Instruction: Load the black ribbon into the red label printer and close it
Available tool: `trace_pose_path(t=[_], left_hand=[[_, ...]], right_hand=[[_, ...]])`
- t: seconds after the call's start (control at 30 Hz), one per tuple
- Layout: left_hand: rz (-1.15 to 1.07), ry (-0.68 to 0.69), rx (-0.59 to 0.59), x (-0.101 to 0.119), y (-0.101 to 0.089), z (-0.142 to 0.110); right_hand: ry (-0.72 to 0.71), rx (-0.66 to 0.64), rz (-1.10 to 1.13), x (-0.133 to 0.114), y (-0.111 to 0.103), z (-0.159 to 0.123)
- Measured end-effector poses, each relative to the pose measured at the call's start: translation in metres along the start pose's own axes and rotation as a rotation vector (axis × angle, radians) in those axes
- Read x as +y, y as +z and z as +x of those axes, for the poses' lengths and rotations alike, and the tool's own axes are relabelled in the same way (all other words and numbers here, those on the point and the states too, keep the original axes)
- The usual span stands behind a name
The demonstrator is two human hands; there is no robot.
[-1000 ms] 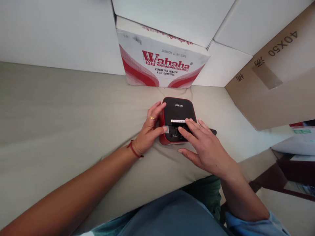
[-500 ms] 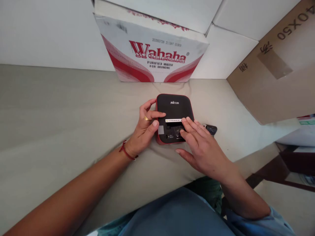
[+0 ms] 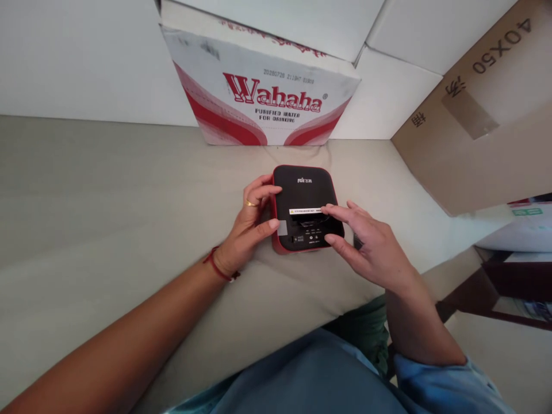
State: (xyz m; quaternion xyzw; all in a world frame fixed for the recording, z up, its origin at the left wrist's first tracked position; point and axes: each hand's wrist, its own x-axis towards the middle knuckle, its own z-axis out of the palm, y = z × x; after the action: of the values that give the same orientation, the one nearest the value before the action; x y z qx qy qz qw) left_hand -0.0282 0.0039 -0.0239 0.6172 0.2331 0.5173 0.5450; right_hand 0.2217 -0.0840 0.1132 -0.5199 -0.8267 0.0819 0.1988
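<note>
A small black-and-red printer [image 3: 304, 195] lies flat on the pale surface, white lettering on its top. A white warning strip [image 3: 304, 211] runs along a dark slot, where a thin glossy black piece [image 3: 308, 222] shows. Icons are visible on the panel below. My left hand [image 3: 252, 218] grips the printer's left side, thumb at the lower corner and a fingertip on top. At the right side, my right hand [image 3: 373, 244] has its fingers stretched out and its thumb apart. Its index fingertip is at the strip's right end and its thumb at the lower right corner.
A Wahaha water carton [image 3: 276, 106] stands behind the printer against white boxes [image 3: 388, 98]. On the right leans a big brown carton [image 3: 483, 126]. A dark object [image 3: 357, 241] is mostly hidden behind my right hand. A dark shelf [image 3: 517, 287] stands at the lower right.
My right hand has drawn back to the right from over the lower panel, uncovering its icons. The glossy black piece now sits higher, by the slot. My left fingers have shifted slightly on the edge.
</note>
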Motion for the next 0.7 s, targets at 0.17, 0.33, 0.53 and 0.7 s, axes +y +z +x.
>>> trace_pose_path(t=[0.17,0.33,0.53,0.7], left_hand=[[-0.198,-0.038,-0.034,-0.005,0.005,0.004],[-0.267,-0.098,-0.025,-0.005,0.008,0.003],[-0.279,-0.134,-0.054,0.000,0.012,0.002],[-0.287,-0.109,-0.036,-0.002,0.013,0.003]], right_hand=[[-0.065,-0.071,-0.067,-0.004,-0.008,0.010],[-0.075,-0.030,-0.011,-0.006,-0.004,0.014],[-0.022,0.055,-0.011,-0.001,-0.012,0.028],[-0.070,0.096,-0.156,-0.005,-0.018,0.040]])
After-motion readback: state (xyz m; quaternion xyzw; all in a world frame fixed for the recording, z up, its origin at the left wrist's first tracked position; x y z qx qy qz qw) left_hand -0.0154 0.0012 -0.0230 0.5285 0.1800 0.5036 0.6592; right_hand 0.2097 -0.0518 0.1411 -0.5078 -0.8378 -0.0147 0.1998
